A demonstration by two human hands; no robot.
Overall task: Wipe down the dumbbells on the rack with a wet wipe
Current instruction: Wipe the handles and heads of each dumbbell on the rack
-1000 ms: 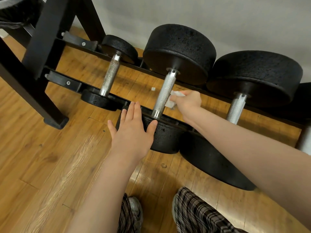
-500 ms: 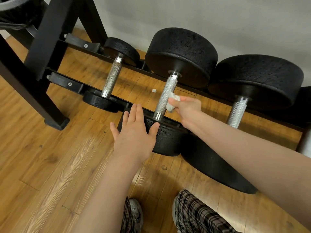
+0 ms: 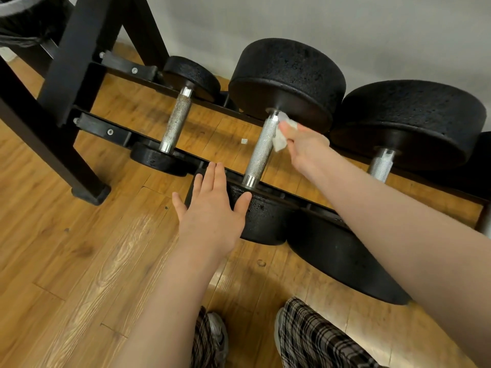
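Three black dumbbells lie across the low black rack. The middle dumbbell has a knurled silver handle. My right hand pinches a crumpled white wet wipe against the upper right side of that handle, close to the far head. My left hand rests flat, fingers straight, on the near head of the middle dumbbell. A small dumbbell lies to the left and a large one to the right.
Black upright legs of the rack frame stand at the left on the wooden floor. A grey wall runs behind the rack. My plaid trousers and shoes are at the bottom. A tiny white scrap lies on the floor under the rack.
My right hand has slid the wipe up the middle handle from its lower part toward the far head. My left hand has stayed on the near head.
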